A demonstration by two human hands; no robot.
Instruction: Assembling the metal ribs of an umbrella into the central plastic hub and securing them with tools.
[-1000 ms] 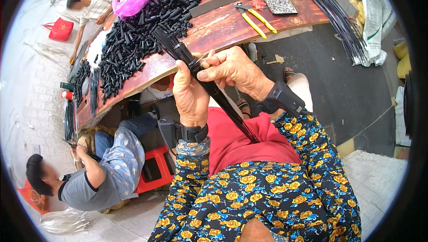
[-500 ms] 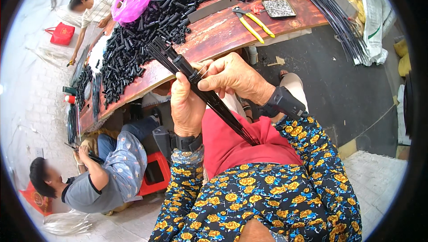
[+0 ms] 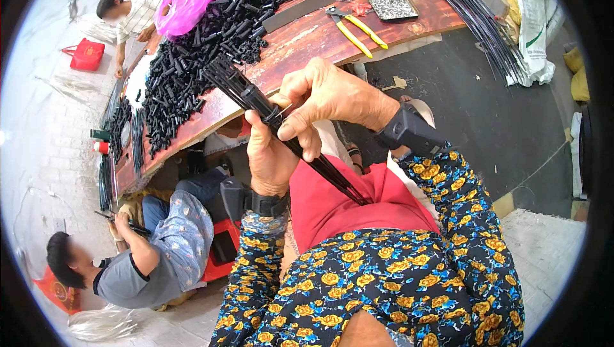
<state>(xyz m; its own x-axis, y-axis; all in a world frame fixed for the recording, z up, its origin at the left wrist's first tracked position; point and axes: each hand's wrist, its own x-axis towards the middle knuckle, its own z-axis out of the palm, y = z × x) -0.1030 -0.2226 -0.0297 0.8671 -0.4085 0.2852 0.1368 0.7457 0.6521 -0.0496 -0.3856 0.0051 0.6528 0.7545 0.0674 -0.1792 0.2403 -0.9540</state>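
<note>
A bundle of thin black rods (image 3: 256,101) slants from my lap up toward the wooden table (image 3: 300,33). My left hand (image 3: 268,155) is wrapped around its middle from below. My right hand (image 3: 326,101) lies over the top of the bundle, pinching it with thumb and fingers where a thin wire shows. The rod ends fan out slightly above the table's near edge. Both wrists carry black bands over flowered sleeves.
Heaps of short black tubes (image 3: 192,59) cover the table, with yellow-handled pliers (image 3: 358,27), a tray of small metal parts (image 3: 391,5) and a pink bag (image 3: 188,5). Long black rods (image 3: 480,21) lie at right. One person (image 3: 141,257) sits low left; others work far left.
The bundle and both hands have shifted slightly up and left toward the table edge. My right fingers have moved along the bundle; the grip of both hands persists.
</note>
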